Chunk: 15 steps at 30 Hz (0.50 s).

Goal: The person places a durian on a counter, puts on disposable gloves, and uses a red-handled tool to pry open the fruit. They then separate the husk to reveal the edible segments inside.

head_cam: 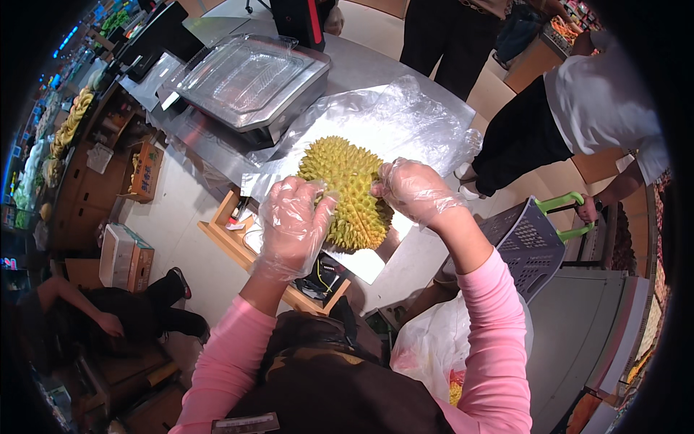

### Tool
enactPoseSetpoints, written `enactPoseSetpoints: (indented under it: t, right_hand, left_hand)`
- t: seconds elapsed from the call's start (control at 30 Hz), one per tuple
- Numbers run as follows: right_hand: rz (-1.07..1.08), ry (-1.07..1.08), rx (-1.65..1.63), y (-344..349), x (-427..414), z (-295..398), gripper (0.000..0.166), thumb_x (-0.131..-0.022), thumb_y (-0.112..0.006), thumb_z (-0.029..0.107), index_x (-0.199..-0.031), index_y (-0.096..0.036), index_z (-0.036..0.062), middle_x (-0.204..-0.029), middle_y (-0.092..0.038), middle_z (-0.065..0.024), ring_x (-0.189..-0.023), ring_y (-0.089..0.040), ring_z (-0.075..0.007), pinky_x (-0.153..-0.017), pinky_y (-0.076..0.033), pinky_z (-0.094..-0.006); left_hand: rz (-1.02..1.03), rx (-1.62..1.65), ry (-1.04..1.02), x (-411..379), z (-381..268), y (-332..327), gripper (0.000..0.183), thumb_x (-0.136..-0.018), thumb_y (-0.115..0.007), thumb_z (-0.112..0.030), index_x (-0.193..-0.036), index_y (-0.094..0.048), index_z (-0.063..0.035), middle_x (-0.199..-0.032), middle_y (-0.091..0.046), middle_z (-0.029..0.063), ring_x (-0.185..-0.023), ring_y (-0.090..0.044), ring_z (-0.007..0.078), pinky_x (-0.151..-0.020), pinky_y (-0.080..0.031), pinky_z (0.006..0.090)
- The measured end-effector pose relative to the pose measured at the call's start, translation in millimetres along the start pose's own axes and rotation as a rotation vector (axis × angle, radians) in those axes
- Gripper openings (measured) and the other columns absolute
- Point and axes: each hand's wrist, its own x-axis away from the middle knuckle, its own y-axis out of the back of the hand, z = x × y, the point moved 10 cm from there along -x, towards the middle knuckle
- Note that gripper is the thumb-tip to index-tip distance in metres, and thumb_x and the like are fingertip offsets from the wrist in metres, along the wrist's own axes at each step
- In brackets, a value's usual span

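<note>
A whole yellow-green durian point(353, 190) with short thick spines rests at the counter's near edge, browner towards its lower end. My left hand point(293, 217), in a clear plastic glove, grips its left side with the thumb on the spines. On the opposite side, my right hand point(417, 187), gloved likewise, has its fingers curled against the rind. The right fingertips are partly hidden. Crumpled clear plastic film point(390, 116) spreads over the steel counter point(360, 57) behind the fruit.
Clear-lidded plastic trays point(244, 81) are stacked at the counter's back left. An open wooden drawer point(222, 217) juts out below my left hand. Right of the counter, a person in a white shirt point(602, 103) holds a grey basket point(523, 249) by its green handle. A plastic bag point(434, 347) hangs by my right arm.
</note>
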Motion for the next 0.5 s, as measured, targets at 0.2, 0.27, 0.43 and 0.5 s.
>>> enactPoseSetpoints:
  t: [0.2,0.27,0.43,0.5]
  right_hand:
    - [0.0,-0.071,0.04,2,0,3,0.025,-0.085,-0.062,0.024,-0.082,-0.06,-0.0009,-0.079,-0.06,-0.0222,-0.076,-0.061,-0.038,-0.07,-0.049,-0.0439]
    - [0.024,-0.097,0.062,-3,0,1,0.024,-0.084,-0.064,0.023,-0.081,-0.061,-0.0008,-0.078,-0.061,-0.0217,-0.076,-0.061,-0.0374,-0.07,-0.049,-0.0435]
    - [-0.065,0.022,0.032,10,3,9,0.018,-0.082,-0.064,0.017,-0.086,-0.065,-0.0006,-0.079,-0.062,-0.0198,-0.076,-0.062,-0.0361,-0.07,-0.049,-0.0426]
    - [-0.066,-0.022,-0.067,13,4,-1,0.017,-0.083,-0.063,0.015,-0.089,-0.066,-0.001,-0.081,-0.064,-0.0196,-0.077,-0.063,-0.0357,-0.07,-0.049,-0.0414]
  left_hand:
    - [0.008,-0.021,-0.005,0,0,-1,0.018,-0.082,-0.067,-0.014,-0.094,-0.061,-0.0019,-0.089,-0.055,0.0146,-0.086,-0.052,0.034,-0.076,-0.043,0.0446]
    - [0.014,-0.022,-0.006,0,-1,-2,0.018,-0.082,-0.066,-0.014,-0.094,-0.061,-0.002,-0.09,-0.055,0.0146,-0.086,-0.052,0.0341,-0.076,-0.043,0.0448]
    - [0.02,-0.031,-0.003,-1,1,-3,0.018,-0.081,-0.066,-0.013,-0.095,-0.061,-0.0022,-0.091,-0.055,0.0149,-0.086,-0.052,0.0343,-0.077,-0.043,0.0447]
    - [0.009,-0.03,-0.017,1,1,-4,0.018,-0.081,-0.066,-0.013,-0.094,-0.06,-0.0023,-0.091,-0.055,0.0152,-0.087,-0.052,0.0346,-0.078,-0.043,0.0446]
